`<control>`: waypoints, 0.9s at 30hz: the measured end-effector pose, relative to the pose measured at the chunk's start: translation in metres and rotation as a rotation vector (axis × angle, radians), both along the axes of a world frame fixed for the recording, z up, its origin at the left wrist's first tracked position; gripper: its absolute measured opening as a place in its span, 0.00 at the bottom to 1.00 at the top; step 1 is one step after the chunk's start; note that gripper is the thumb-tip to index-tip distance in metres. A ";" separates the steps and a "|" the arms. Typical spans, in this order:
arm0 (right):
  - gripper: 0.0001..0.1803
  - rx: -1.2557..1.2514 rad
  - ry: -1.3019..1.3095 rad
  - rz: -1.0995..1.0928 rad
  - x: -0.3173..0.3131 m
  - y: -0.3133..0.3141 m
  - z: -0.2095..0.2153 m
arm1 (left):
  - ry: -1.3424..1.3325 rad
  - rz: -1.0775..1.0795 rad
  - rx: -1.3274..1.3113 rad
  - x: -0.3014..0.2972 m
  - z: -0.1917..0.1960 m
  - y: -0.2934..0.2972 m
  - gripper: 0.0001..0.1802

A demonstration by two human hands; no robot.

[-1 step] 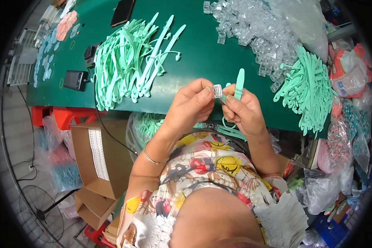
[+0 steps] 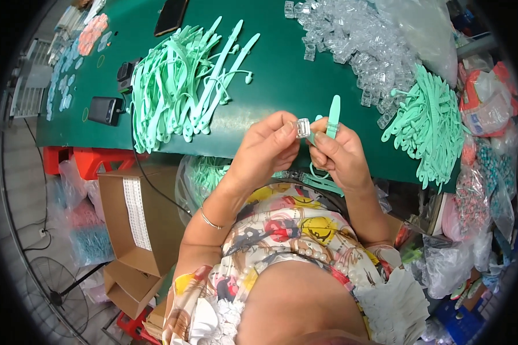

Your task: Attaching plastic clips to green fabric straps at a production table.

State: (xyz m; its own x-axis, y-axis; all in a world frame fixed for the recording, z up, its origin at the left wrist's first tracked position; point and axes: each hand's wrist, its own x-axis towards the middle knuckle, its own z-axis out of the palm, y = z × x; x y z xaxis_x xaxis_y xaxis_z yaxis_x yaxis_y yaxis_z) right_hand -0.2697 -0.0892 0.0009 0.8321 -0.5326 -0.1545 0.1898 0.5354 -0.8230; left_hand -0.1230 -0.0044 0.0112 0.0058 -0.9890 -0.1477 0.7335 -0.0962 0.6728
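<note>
Between the thumb and fingertips of my left hand (image 2: 266, 146) is a small clear plastic buckle (image 2: 303, 128). My right hand (image 2: 344, 156) pinches a mint-green plastic strap (image 2: 334, 114), whose flat tip points up past the fingers. Part of the strap curls below that hand, and another bit of green shows close beside the buckle. Whether strap and buckle touch, I cannot tell. Both hands are held close together over the near edge of the green table (image 2: 276, 75).
Mint-green straps lie in a pile (image 2: 167, 86) at left and another (image 2: 429, 126) at right. Clear buckles (image 2: 357, 46) are heaped at the far right. A phone (image 2: 171, 16) and a black device (image 2: 105, 110) rest on the table. Cardboard boxes (image 2: 155, 213) stand lower left; filled bags (image 2: 480, 195) line the right.
</note>
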 end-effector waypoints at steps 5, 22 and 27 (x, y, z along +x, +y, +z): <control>0.09 0.059 -0.034 0.002 0.001 0.001 -0.005 | 0.064 0.008 -0.016 -0.001 -0.010 0.005 0.13; 0.05 -0.570 0.085 -0.202 0.012 0.004 0.003 | -0.648 0.114 0.029 0.008 -0.005 0.019 0.08; 0.06 -0.857 0.085 -0.196 0.014 0.001 -0.005 | -0.620 0.129 0.045 0.009 -0.007 0.019 0.07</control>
